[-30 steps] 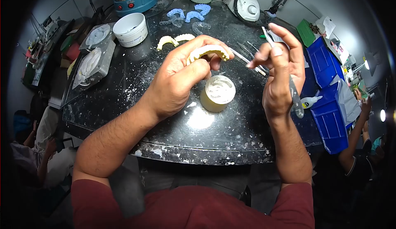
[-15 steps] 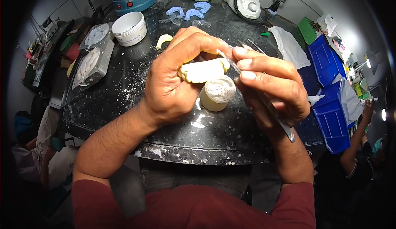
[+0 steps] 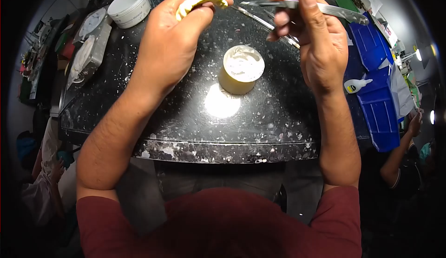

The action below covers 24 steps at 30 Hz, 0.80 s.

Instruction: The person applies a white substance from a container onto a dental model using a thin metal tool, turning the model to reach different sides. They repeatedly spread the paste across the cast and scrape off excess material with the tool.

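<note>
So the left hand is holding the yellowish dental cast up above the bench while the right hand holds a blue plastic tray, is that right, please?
Not quite: the right hand holds a slim metal spatula, not a blue tray, as the head view shows. The left hand does hold the yellowish dental cast above the bench.

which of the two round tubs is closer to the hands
The small yellow tub, full of white paste, on the counter between the left hand and right hand. The white tub sits far back left.

faint print on the white tub (image 3: 128, 7), too blurred to read, no other text legible
</note>
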Motion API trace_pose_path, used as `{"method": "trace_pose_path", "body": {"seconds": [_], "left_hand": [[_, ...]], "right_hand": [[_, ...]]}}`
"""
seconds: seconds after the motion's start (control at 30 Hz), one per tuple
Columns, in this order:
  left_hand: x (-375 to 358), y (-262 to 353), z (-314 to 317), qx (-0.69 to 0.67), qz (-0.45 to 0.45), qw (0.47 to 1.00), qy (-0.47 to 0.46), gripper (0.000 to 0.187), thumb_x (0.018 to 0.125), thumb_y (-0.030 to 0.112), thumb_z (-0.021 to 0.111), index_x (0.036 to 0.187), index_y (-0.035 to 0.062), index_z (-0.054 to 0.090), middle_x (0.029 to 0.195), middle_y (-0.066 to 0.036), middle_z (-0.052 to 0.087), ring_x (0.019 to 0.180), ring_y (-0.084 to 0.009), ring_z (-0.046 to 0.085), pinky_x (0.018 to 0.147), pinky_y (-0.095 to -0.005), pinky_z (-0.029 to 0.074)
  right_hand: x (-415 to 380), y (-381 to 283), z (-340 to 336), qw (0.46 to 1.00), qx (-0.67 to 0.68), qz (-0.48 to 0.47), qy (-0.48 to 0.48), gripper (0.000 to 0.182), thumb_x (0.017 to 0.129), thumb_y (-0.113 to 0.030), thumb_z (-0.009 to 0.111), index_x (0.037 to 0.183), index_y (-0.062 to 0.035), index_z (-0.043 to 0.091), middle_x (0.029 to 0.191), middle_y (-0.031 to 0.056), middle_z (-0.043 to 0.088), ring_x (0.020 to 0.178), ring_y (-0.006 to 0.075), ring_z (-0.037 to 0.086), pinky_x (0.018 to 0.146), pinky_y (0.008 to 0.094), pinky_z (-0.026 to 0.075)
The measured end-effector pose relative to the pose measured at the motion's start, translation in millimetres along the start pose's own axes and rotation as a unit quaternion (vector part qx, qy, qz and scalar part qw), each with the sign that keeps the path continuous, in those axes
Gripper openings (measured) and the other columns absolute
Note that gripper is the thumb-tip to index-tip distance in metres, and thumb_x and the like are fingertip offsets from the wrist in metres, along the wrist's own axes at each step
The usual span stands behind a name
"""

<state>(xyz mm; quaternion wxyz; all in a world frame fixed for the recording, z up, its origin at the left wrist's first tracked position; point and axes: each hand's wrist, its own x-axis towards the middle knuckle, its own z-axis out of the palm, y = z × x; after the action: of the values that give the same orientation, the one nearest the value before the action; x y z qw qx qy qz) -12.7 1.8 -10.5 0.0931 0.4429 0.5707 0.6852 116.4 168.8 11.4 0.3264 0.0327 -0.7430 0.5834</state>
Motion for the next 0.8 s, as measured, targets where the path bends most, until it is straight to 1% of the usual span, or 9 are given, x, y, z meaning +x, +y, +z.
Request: {"method": "trace_pose_path", "body": {"seconds": [0.03, 0.17, 0.23, 0.3, 0.37, 0.4, 0.47, 0.67, 0.8], "left_hand": [[-0.7, -2.7, -2.9, 0.013, -0.025, 1.0, -0.01, 0.026, 0.092, 0.007, 0.046, 0.109, 0.0009, 0.065, 0.106, -0.002, 0.065, 0.092, -0.0062, 0.052, 0.086, -0.0191, 0.038], [-0.6, -5.9, -3.6, 0.029, -0.078, 0.996, -0.033, 0.024, 0.091, 0.01, 0.052, 0.109, 0.0013, 0.065, 0.101, 0.0, 0.063, 0.09, -0.0053, 0.052, 0.084, -0.0191, 0.039], [1.3, -11.1, -4.0, 0.072, -0.108, 0.989, -0.072, 0.022, 0.089, 0.012, 0.058, 0.107, 0.0021, 0.066, 0.096, 0.002, 0.061, 0.088, -0.0049, 0.052, 0.08, -0.02, 0.04], [2.2, -13.7, -3.2, 0.072, -0.116, 0.987, -0.082, 0.02, 0.088, 0.013, 0.063, 0.105, 0.0033, 0.067, 0.093, 0.003, 0.058, 0.088, -0.0049, 0.052, 0.079, -0.0213, 0.041], [1.2, -9.8, -2.7, 0.142, -0.115, 0.971, -0.152, 0.021, 0.087, 0.014, 0.067, 0.105, 0.0038, 0.066, 0.091, 0.004, 0.056, 0.088, -0.0052, 0.052, 0.079, -0.0211, 0.042], [0.1, -11.1, -2.4, 0.119, -0.123, 0.972, -0.16, 0.022, 0.086, 0.013, 0.069, 0.106, 0.0038, 0.065, 0.091, 0.004, 0.055, 0.087, -0.0056, 0.052, 0.079, -0.0211, 0.042], [-1.0, -14.3, -2.5, 0.111, -0.122, 0.973, -0.16, 0.023, 0.085, 0.012, 0.069, 0.107, 0.0033, 0.065, 0.091, 0.004, 0.055, 0.087, -0.0056, 0.051, 0.079, -0.021, 0.042], [-2.8, -10.2, -1.7, 0.075, -0.135, 0.975, -0.162, 0.026, 0.084, 0.009, 0.068, 0.108, 0.0022, 0.063, 0.091, 0.002, 0.057, 0.085, -0.0056, 0.052, 0.079, -0.0211, 0.044], [-3.5, -11.5, -1.9, 0.075, -0.132, 0.975, -0.164, 0.028, 0.084, 0.009, 0.068, 0.11, 0.0024, 0.062, 0.09, 0.001, 0.058, 0.083, -0.0055, 0.054, 0.077, -0.0211, 0.045]], "right_hand": [[-1.7, -0.5, 1.6, 1.0, 0.001, 0.004, 0.0, 0.047, 0.107, -0.035, 0.04, 0.107, 0.0047, 0.065, 0.078, 0.0047, 0.06, 0.072, 0.0099, 0.056, 0.067, 0.028, 0.055], [-3.6, -0.9, 2.5, 0.995, -0.072, -0.017, -0.069, 0.043, 0.107, -0.031, 0.039, 0.098, 0.0022, 0.064, 0.076, 0.0033, 0.059, 0.065, 0.0078, 0.054, 0.056, 0.0219, 0.043], [-4.4, -1.1, -0.7, 0.994, -0.055, 0.004, -0.092, 0.035, 0.105, -0.025, 0.05, 0.086, -0.0011, 0.067, 0.069, -0.0009, 0.057, 0.062, 0.0059, 0.052, 0.056, 0.0217, 0.043], [-4.8, -4.8, -1.8, 0.984, -0.126, 0.023, -0.127, 0.034, 0.105, -0.025, 0.05, 0.085, -0.0012, 0.064, 0.064, -0.0005, 0.055, 0.056, 0.007, 0.049, 0.054, 0.0244, 0.04], [-8.1, -0.8, 2.3, 0.974, -0.198, -0.017, -0.108, 0.042, 0.107, -0.031, 0.042, 0.082, -0.0032, 0.061, 0.061, -0.0034, 0.047, 0.054, 0.0046, 0.04, 0.05, 0.0221, 0.032], [-7.7, -2.1, 1.4, 0.974, -0.198, -0.017, -0.107, 0.042, 0.107, -0.031, 0.042, 0.082, -0.0032, 0.061, 0.061, -0.0034, 0.047, 0.054, 0.0046, 0.04, 0.05, 0.0221, 0.032], [-6.2, -5.3, -0.6, 0.967, -0.226, -0.03, -0.115, 0.031, 0.103, -0.026, 0.053, 0.09, -0.0014, 0.064, 0.06, 0.0071, 0.054, 0.054, 0.0151, 0.054, 0.052, 0.0313, 0.043], [-6.3, -1.0, -0.8, 0.956, -0.257, -0.05, -0.134, 0.027, 0.102, -0.026, 0.055, 0.094, -0.0025, 0.066, 0.061, 0.0122, 0.055, 0.051, 0.0244, 0.054, 0.051, 0.0339, 0.042], [-7.0, 5.9, -1.2, 0.959, -0.242, -0.067, -0.134, 0.027, 0.102, -0.026, 0.055, 0.095, -0.0026, 0.066, 0.062, 0.0129, 0.054, 0.051, 0.0247, 0.054, 0.051, 0.0341, 0.042]]}}
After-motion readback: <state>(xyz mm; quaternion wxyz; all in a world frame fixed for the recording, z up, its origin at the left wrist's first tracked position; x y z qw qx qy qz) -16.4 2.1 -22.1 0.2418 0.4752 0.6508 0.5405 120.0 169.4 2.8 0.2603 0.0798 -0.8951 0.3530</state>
